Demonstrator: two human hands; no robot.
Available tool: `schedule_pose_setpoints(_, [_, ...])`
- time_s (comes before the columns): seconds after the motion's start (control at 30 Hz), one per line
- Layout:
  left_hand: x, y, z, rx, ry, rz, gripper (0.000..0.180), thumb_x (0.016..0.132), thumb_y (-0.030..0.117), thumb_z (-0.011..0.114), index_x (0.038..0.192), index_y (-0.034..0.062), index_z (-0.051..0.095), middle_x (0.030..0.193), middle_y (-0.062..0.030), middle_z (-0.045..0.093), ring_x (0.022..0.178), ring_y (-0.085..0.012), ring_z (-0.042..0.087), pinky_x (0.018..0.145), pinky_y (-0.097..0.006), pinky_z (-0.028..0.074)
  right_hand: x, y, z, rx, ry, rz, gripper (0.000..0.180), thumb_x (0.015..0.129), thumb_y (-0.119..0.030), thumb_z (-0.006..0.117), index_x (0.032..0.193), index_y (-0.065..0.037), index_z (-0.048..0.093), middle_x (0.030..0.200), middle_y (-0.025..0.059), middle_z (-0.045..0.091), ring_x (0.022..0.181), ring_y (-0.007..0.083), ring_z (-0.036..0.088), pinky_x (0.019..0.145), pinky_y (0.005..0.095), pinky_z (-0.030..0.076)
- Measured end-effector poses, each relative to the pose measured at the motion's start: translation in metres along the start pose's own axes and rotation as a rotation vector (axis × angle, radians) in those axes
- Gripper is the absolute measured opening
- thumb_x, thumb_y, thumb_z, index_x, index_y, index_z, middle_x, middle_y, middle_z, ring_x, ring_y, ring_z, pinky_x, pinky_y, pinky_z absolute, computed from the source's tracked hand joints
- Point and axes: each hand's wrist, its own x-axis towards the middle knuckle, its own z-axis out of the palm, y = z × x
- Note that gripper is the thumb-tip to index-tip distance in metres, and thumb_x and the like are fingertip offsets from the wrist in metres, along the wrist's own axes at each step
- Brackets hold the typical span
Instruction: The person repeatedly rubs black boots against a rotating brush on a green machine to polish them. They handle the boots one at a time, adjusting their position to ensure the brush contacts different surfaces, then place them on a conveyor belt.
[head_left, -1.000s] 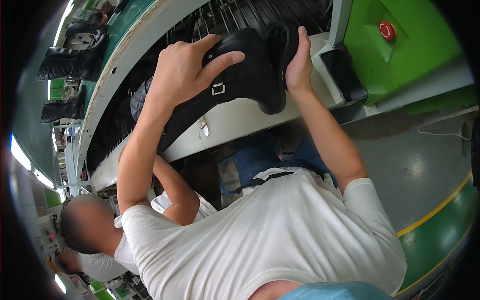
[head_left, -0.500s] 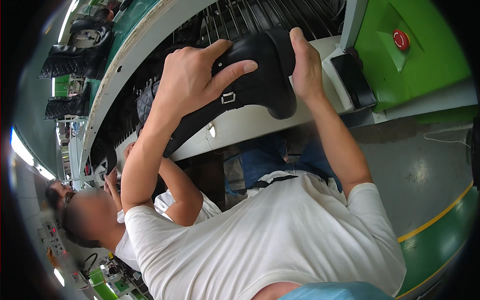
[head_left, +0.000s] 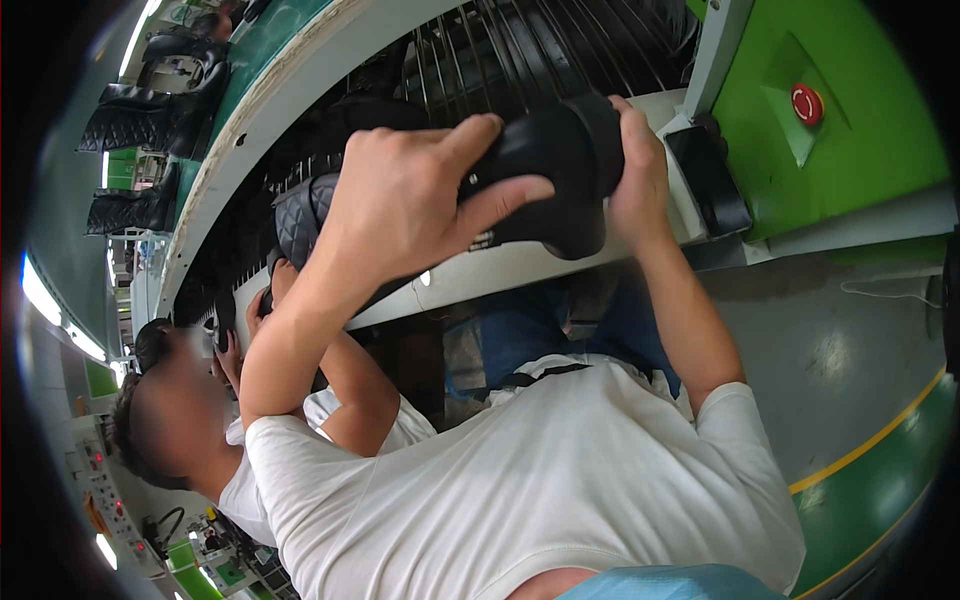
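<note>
- At our far left we see quilted black boots [head_left: 130, 130] beside a green surface [head_left: 262, 48].
- Next, a co-worker [head_left: 365, 392] in a white shirt sits or stands close by us; one of that person's hands [head_left: 282, 284] is raised near the pale ledge [head_left: 375, 312], and we cannot tell what it holds.
- Our left hand [head_left: 412, 195] lies over the middle of a black boot [head_left: 560, 150], thumb and forefinger spread wide along its side, gripping it; we cannot see the other fingers fully.
- That boot is held tilted above the ledge, its quilted shaft pointing left and its foot end right, partly covering a small metal buckle with our thumb nearby.
- Above it we see thin metal rods [head_left: 500, 60] over a dark space.
- Our right hand [head_left: 640, 185] is partly curled, palm and fingers against the boot's foot end, bracing it.
- Just right of that hand is a black, flat-faced object [head_left: 708, 180].
- Farthest right, a red button [head_left: 806, 104] sits on a green panel [head_left: 755, 150].
</note>
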Motion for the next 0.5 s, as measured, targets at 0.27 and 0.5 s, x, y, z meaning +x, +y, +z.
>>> schedule_pose_setpoints(0.27, [-0.019,0.035,-0.009,0.062,-0.068,0.017,0.065,0.089,0.054,0.092,0.124,0.0013,0.076,0.075,-0.0093,0.072,0.056,-0.0306,0.069,0.052,-0.037,0.051,-0.022,-0.047,-0.005,-0.003,-0.028,-0.122,0.041,0.112,-0.026,0.041,0.120,0.002,0.071,0.109,0.0114,0.074,0.101,0.0213,0.070,0.095,0.0343,0.054])
schedule_pose_setpoints(0.5, [-0.022,0.039,-0.009,0.064,-0.081,0.039,0.067,0.088,0.055,0.092,0.121,0.0000,0.075,0.072,-0.0066,0.067,0.055,-0.0271,0.066,0.052,-0.035,0.051,-0.032,-0.048,0.006,0.273,0.081,0.015,0.039,0.111,-0.025,0.043,0.113,0.002,0.071,0.102,0.0077,0.070,0.090,0.0130,0.061,0.087,0.0289,0.049])
